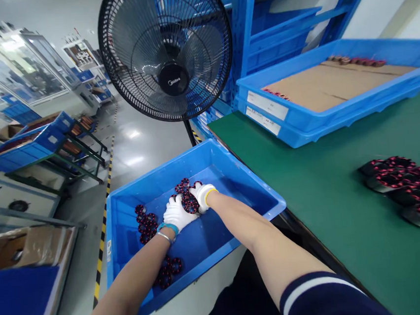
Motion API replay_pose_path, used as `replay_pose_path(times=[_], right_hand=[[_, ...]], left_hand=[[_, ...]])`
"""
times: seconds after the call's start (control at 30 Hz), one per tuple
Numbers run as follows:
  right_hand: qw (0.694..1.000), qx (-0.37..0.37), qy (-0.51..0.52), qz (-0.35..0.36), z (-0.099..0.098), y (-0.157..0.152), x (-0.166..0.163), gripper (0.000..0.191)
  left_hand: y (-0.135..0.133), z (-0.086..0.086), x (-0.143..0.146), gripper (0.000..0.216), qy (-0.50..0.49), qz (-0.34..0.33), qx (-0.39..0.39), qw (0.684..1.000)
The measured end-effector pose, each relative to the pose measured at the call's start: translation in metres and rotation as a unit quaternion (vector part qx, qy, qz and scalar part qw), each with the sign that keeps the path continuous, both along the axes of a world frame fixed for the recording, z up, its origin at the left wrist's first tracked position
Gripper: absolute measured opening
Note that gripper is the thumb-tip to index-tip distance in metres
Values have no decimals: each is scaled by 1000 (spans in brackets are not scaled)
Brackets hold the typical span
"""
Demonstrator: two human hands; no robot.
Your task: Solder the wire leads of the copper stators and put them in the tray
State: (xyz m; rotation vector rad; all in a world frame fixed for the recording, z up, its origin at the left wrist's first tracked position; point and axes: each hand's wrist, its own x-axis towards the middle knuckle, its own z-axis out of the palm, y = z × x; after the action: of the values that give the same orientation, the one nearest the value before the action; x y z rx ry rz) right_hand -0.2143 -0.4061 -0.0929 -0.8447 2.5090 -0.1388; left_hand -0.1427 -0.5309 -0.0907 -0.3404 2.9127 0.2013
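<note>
Both of my hands wear white gloves and reach down into a blue plastic bin [246, 223]. My left hand [178, 213] curls around the near left side of a cluster of ring-shaped motor stators [189, 202], dark with red spots. My right hand [202, 196] closes on the right side of the same cluster, so the stators sit between my two gloves. My fingertips are partly hidden by the parts. More stators [146, 225] stand in rows along the bin's left wall. Another group of stators [167, 272] lies in the near left corner, partly behind my left forearm.
Right of the bin is a green-topped table [309, 187] bearing stators [413, 187] and stacked blue trays [303, 123] with cardboard inside. A black standing fan [173, 79] rises behind the bin. Blue shelving [247, 25] stands behind. Carts with bins [34, 144] line the left aisle.
</note>
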Motion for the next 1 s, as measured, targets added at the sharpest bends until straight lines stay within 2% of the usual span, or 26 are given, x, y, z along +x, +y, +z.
replay_pose_path(times=[0.37, 0.5, 0.7, 0.83, 1.0], right_hand=[[1000, -7, -5, -1, 7, 0, 1, 93], [1000, 3, -12, -1, 8, -1, 2, 95], [1000, 17, -15, -17, 12, 15, 8, 93], [999, -22, 12, -40, 32, 32, 14, 91], [985, -120, 81, -98, 82, 64, 28, 84]], left_hand=[[-5, -2, -8, 98, -45, -35, -15, 998], [-5, -1, -11, 88, -40, -45, -9, 998], [5, 5, -2, 87, -18, -79, 14, 997], [15, 28, -4, 88, 10, -92, 6, 996], [34, 84, -7, 80, 73, -145, -45, 986]])
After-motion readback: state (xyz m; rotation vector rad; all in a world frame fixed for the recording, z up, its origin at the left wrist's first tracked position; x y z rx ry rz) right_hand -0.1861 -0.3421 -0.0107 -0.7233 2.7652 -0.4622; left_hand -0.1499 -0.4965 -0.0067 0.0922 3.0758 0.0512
